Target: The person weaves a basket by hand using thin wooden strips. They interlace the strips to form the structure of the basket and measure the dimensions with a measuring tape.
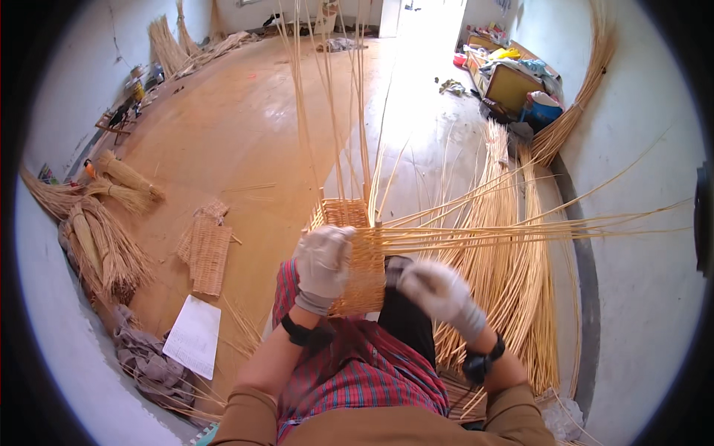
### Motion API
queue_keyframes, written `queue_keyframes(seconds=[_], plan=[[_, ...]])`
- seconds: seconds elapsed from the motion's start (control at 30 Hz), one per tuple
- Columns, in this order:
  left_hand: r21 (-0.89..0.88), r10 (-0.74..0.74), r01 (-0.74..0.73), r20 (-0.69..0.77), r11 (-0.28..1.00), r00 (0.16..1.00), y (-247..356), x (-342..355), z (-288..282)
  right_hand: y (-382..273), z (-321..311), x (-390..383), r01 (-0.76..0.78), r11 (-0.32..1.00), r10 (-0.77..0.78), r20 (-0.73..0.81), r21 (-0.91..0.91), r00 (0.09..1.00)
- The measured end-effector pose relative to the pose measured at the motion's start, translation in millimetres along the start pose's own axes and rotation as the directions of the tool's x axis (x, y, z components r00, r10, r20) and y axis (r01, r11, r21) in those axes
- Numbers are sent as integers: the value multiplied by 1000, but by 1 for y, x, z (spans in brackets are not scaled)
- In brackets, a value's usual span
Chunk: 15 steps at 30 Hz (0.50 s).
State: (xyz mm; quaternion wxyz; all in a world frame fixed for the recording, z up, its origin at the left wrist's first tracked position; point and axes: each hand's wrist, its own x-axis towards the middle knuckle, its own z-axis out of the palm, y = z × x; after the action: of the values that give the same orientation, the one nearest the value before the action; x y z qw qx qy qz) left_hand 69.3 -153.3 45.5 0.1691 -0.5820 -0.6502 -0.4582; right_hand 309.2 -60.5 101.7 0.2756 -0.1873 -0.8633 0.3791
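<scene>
A small, part-woven wicker basket (366, 267) rests upright on my lap. Long loose willow rods (461, 235) stick out of it to the right, and more rods (327, 97) rise from its far side. My left hand (324, 260), in a pale work glove, is closed on the basket's left part near the upper edge, its fingertips partly hidden. To the right of the basket is my gloved right hand (439, 290), apart from the weave and below the sideways rods. Motion smears its fingers, so whether it holds anything is unclear. A checked red cloth (349, 372) covers my lap.
Big bundles of rods (513, 275) lie on the floor at right; another bundle (576, 119) leans on the wall. At left are tied bundles (104, 245), flat woven panels (207, 253) and a white sheet (193, 334). A box heaped with cloths (513, 85) stands at far right.
</scene>
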Motion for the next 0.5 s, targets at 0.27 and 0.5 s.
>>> queue_keyframes(seconds=[0.27, 0.5], plan=[[165, -72, 6, 401, 986, 913, 12, 30, 37, 19, 58, -135, -25, 985, 125, 598, -172, 792], [-81, -50, 77, 294, 994, 955, -1, 25, 29, -1, 29, -134, -138, 946, 291, 586, -292, 756]])
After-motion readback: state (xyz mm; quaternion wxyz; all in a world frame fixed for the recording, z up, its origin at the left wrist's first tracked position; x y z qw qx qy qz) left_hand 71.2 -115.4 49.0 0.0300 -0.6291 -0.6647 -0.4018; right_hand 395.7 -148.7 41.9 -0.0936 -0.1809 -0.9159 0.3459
